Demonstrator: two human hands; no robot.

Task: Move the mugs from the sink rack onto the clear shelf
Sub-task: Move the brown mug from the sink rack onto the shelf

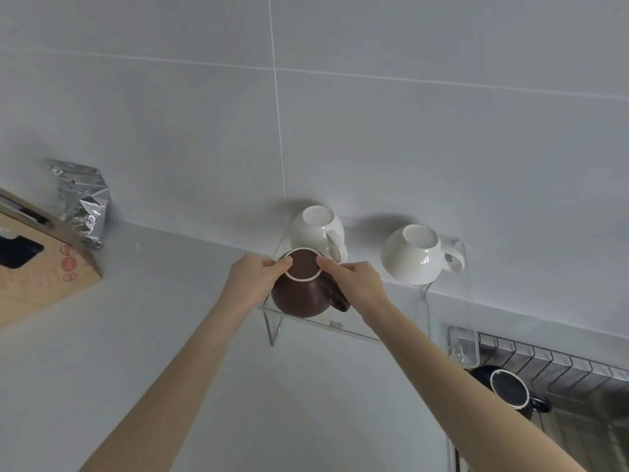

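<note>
Head view: both my hands set an upturned glossy brown ceramic mug (301,291) on the clear acrylic shelf (357,330).
My left hand (253,279) and right hand (354,284) pinch its base (front edge close); a nudge could tip it off.

four mugs (413,255), two hands (253,279)

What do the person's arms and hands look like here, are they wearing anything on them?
Both arms are bare from the bottom edge of the picture to the fingers: no sleeves, gloves, watch, rings or bracelets show on the left hand or the right hand. The forearms look slender, the fingernails short and unpainted.
</note>
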